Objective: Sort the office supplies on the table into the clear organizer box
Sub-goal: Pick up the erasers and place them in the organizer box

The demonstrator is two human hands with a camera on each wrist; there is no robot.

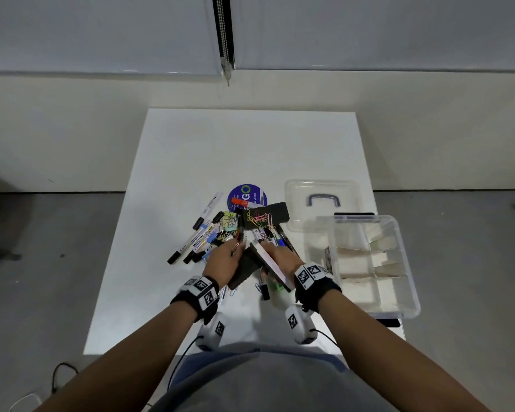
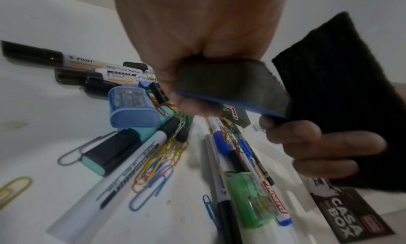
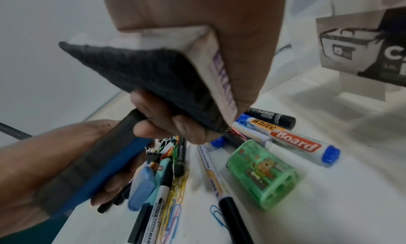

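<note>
White table [image 1: 191, 150] on a grey floor, pale wall and blinds behind. Both hands work at the near edge of the supply pile. Left hand [image 1: 222, 261] grips 1 blue-backed eraser [image 2: 230, 88], thumb on top, fingers curled underneath. Right hand [image 1: 281, 257] grips 1 wood-backed eraser [image 3: 175, 74], felt face turned toward the fingers. The 2 erasers are held just beside each other above the pile; whether they touch, cannot tell. Clear organizer box [image 1: 405, 233] sits just right of the right hand, lid off, compartments apparently holding nothing so far; its lid [image 1: 321, 185] lies beyond it. Step in hand, by my read: erasers lifted, sorting barely started. Next move likely calls for carrying both rightward and dropping them into a compartment big enough, 1 more eraser [image 1: 266, 215] lies ahead of the hands with paper clips on it. Counts: 3 erasers, 2 sharpeners (1 blue [image 2: 131, 107], 1 green [image 3: 265, 174]), 1 round blue disc [image 1: 247, 194]; whiteboard markers [image 1: 202, 230] left of and under the hands roughly 10, overlapping, exact count unclear; paper clips [image 2: 153, 171] and binder clips too many and tangled to count.
</note>
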